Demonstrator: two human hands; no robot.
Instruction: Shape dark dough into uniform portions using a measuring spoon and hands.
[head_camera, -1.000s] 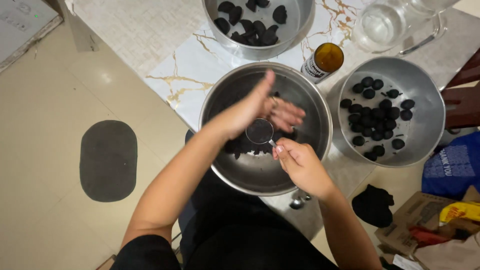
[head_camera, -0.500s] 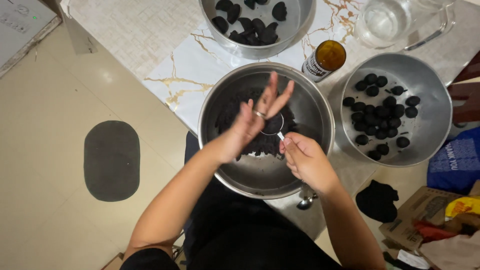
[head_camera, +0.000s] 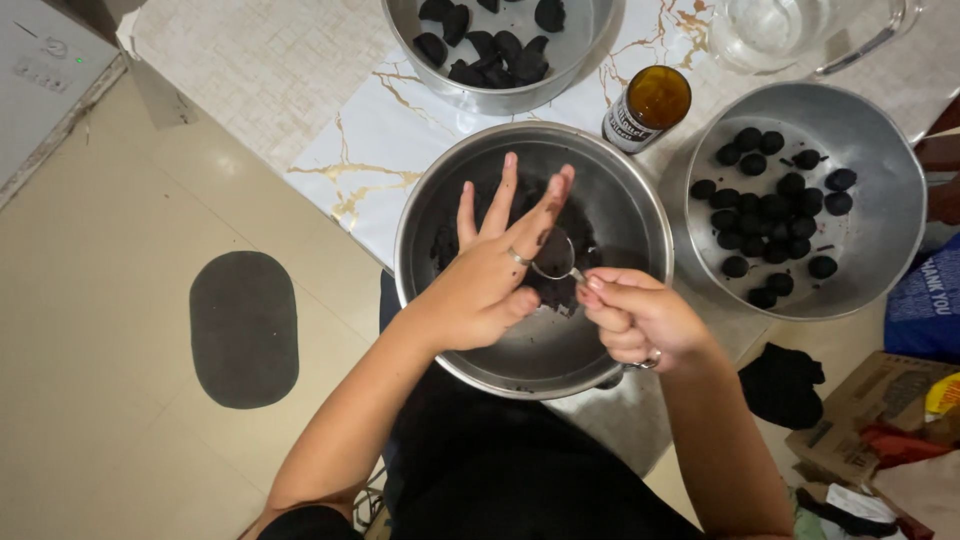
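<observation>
A big steel bowl (head_camera: 430, 215) sits in front of me with a dark crumbly mixture (head_camera: 560, 290) in its bottom. My right hand (head_camera: 640, 320) is closed on the handle of a small round metal measuring spoon (head_camera: 555, 255) held over the mixture. My left hand (head_camera: 490, 265), fingers spread and wearing a ring, lies flat beside and partly over the spoon's cup, its fingertips smudged dark.
A steel bowl (head_camera: 890, 190) of several dark round balls stands to the right. Another steel bowl (head_camera: 480, 95) of dark pieces is at the back. An amber bottle (head_camera: 648, 108) and a glass jug (head_camera: 770, 30) stand on the marbled table. Cardboard box (head_camera: 870, 400) on the floor at right.
My left hand has lowered from an upright slant to lie flat against the spoon's cup. The right hand has kept its hold on the handle.
</observation>
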